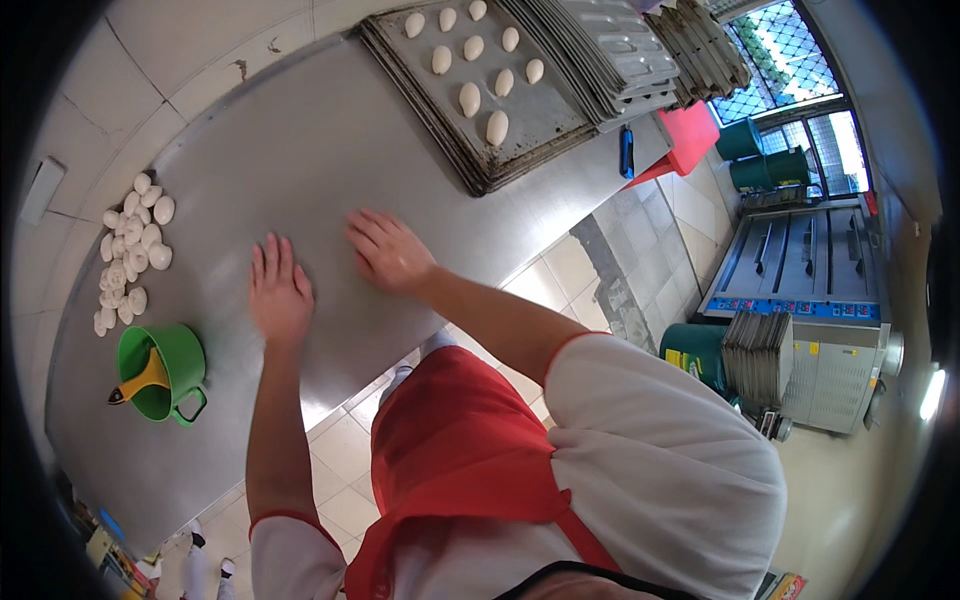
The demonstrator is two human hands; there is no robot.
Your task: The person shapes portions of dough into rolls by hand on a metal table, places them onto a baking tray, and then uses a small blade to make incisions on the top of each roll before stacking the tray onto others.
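Observation:
My left hand (279,293) lies palm down on the steel table (260,150), fingers stretched out. My right hand (390,250) is also palm down, a little farther right, its slightly blurred fingers apart; I cannot tell whether anything lies under either palm. A heap of pale dough pieces (133,243) sits at the left. Nearer me stands a green pitcher (176,342) with a yellow-handled brush (150,376) in it. Beyond my right hand, a stack of baking trays (420,92) carries several oval dough pieces (470,98) on top.
More stacked trays (615,50), a blue tool (627,150) and a red plastic piece (688,135) are at the upper right. A deck oven (790,255), green bins (760,170) and upright trays (755,355) stand right of the table. Another person's legs (185,560) show at lower left.

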